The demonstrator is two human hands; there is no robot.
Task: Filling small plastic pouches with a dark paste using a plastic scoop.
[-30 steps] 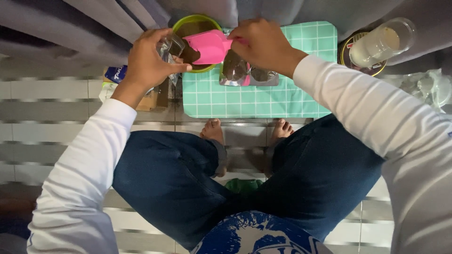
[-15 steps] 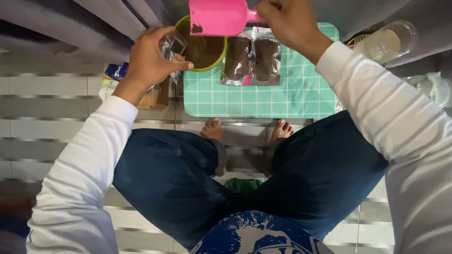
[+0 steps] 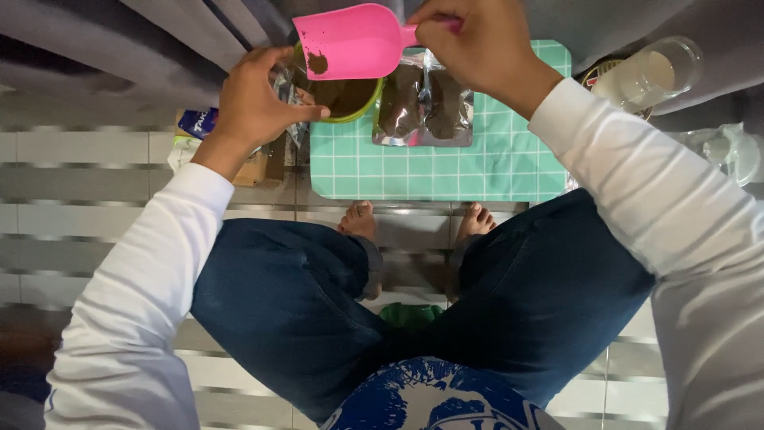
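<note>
**Pink scoop held up over the green bowl**

So the right hand (image 3: 477,44) has its fingers (image 3: 434,16) closed tight around the handle of a pink scoop (image 3: 350,40), lifted above the mat. There's a smear of brown powder stuck inside the scoop, on the side away from the fingers. Right below the scoop sits a green bowl (image 3: 362,99) with dark brown stuff in it.

The left hand (image 3: 255,99) has its fingers (image 3: 306,113) curled around a clear plastic bag (image 3: 285,84), pinching it just beside the bowl's rim. Under that hand there's a brown box (image 3: 259,163) and a blue packet (image 3: 195,121).

Past the right fingers, two filled clear pouches (image 3: 423,107) of brown powder lie side by side on a teal checked mat (image 3: 446,171). Well off to the right stands a clear jar (image 3: 649,76).
</note>
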